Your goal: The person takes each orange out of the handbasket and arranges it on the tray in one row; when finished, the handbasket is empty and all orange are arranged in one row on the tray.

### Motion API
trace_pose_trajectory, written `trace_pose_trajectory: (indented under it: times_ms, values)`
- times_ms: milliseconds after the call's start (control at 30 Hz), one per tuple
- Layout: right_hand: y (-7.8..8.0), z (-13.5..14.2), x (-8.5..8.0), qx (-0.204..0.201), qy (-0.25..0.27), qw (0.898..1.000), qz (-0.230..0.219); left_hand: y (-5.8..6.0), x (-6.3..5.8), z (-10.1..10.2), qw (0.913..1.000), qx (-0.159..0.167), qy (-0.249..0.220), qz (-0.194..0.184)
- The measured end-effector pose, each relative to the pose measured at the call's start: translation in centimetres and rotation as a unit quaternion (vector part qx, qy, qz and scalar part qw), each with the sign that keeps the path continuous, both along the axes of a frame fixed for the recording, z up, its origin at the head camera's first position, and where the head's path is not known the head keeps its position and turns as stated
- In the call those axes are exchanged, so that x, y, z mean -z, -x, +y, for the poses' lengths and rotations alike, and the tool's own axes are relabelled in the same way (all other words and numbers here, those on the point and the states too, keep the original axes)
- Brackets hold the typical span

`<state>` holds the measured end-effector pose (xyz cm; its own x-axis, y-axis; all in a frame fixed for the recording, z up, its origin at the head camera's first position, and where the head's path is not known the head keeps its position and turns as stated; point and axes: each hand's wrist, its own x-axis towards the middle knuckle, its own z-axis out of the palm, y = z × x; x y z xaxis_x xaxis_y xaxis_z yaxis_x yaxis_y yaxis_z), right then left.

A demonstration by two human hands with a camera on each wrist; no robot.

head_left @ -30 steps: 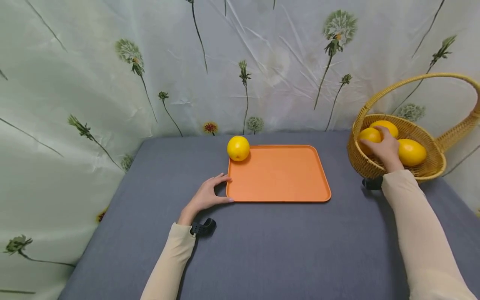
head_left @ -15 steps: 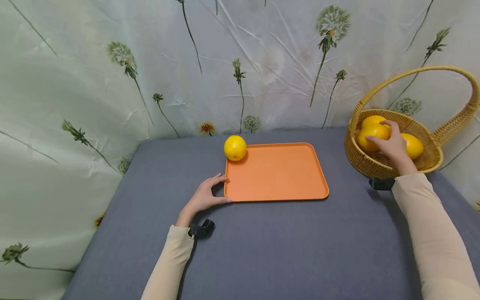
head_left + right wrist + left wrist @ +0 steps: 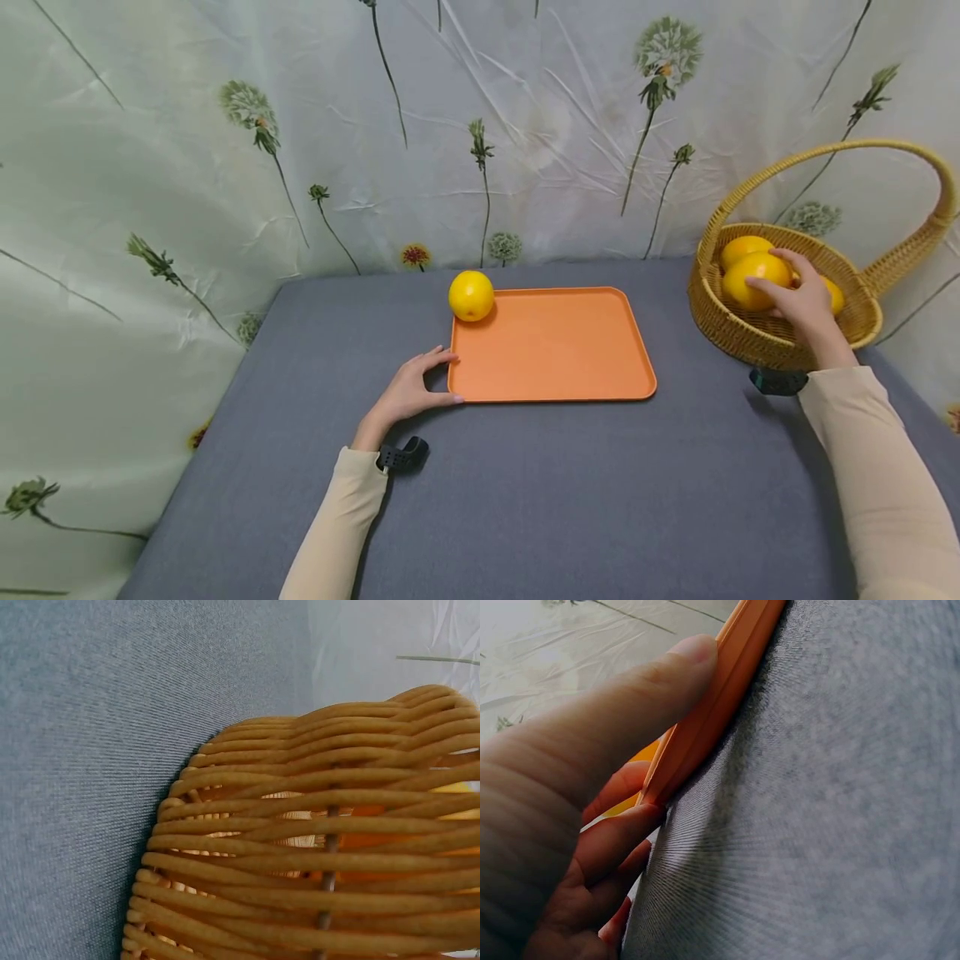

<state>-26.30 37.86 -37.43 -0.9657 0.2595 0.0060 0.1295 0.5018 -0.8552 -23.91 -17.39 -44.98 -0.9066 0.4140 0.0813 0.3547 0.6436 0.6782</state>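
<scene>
In the head view my left hand (image 3: 408, 390) holds the near left corner of an orange-coloured tray (image 3: 555, 346), thumb on the front rim and fingers at the left rim. Up close in the left wrist view, the thumb (image 3: 660, 682) presses the tray's side wall (image 3: 720, 697). A round yellow-orange fruit, apparently an orange (image 3: 471, 296), sits on the tray's far left corner. At the right, my right hand (image 3: 810, 304) grips another orange (image 3: 756, 282) inside the wicker basket (image 3: 720, 329). Behind it lies one more orange (image 3: 742, 248), and a further one (image 3: 834, 296) is partly hidden by the hand.
The basket's tall handle (image 3: 832, 148) arches over the fruit. Its woven wall (image 3: 300, 825) fills much of the right wrist view. A grey cloth (image 3: 570, 483) covers the table, and a flower-printed curtain (image 3: 555, 167) hangs along its back edge.
My right hand has drawn the gripped orange slightly right and towards me, in front of the other fruit. The left hand stays at the tray corner.
</scene>
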Motion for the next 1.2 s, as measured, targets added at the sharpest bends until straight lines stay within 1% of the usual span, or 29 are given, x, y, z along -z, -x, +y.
trace_pose_trajectory:
  times_ms: [233, 433, 667, 733, 800, 900, 967, 1100, 1200]
  values:
    - [-0.4, -0.1, 0.0, 0.001, 0.038, 0.999, 0.01, -0.1, 0.2, 0.0, 1.0, 0.001, -0.004, -0.001]
    - [-1.0, -0.8, -0.5, -0.001, 0.043, 0.999, 0.01, -0.2, 0.3, -0.1, 1.0, 0.001, -0.006, -0.004]
    - [-1.6, -1.3, -0.6, -0.006, 0.053, 0.998, 0.04, -0.2, 0.3, -0.1, 1.0, 0.0, -0.004, -0.001]
    - [-1.9, -1.5, -0.7, -0.008, 0.065, 0.997, 0.048, -0.2, 0.3, -0.1, 1.0, 0.002, -0.002, -0.001]
    - [-2.1, -1.7, -0.9, -0.013, 0.101, 0.993, 0.063, -0.2, 0.3, -0.1, 1.0, 0.003, -0.003, -0.002]
    - [-2.3, -2.1, -1.1, -0.021, 0.161, 0.982, 0.093, 0.0, 0.2, -0.1, 1.0, 0.005, -0.003, 0.002]
    - [-2.4, -2.5, -1.2, -0.025, 0.187, 0.976, 0.111, 0.1, 0.1, -0.1, 1.0, 0.005, -0.005, 0.005]
    - [-2.6, -3.3, -1.4, -0.02, 0.184, 0.973, 0.137, 0.1, 0.0, -0.2, 1.0, 0.003, 0.001, 0.005]
    - [-2.6, -4.2, -1.3, -0.014, 0.203, 0.964, 0.17, 0.1, 0.0, -0.2, 1.0, 0.001, 0.002, 0.002]
